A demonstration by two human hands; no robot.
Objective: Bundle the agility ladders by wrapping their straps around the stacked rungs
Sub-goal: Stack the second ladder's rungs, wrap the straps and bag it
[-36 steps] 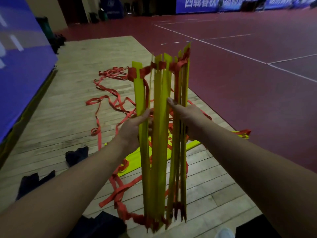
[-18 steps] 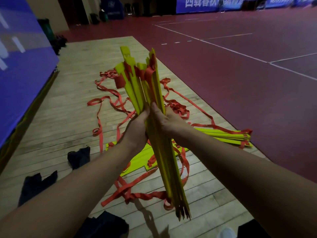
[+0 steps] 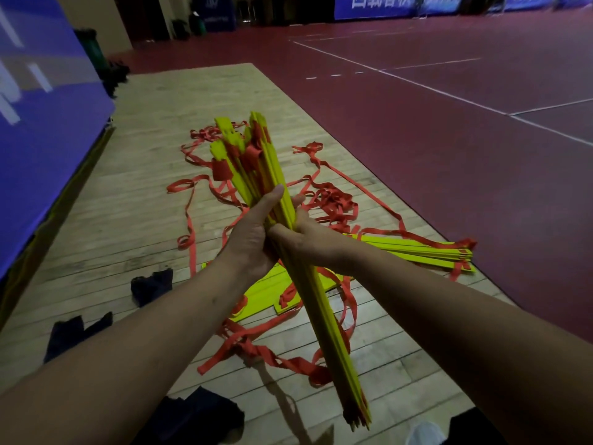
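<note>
Rungs (image 3: 321, 316) were bunched, tilted above the floor (image 3: 128, 220), with my left hand (image 3: 253, 232) and right hand (image 3: 305, 244) both clamped round their middle. They seemed light, stiff, slippery, so the middle was the safe hold; soft straps (image 3: 272, 361) trailed below.

Both forearms reach forward and converge. Left hand (image 3: 252, 234) and right hand (image 3: 300, 240) clasp the stacked rungs (image 3: 324, 319) side by side, thumbs extended.
</note>
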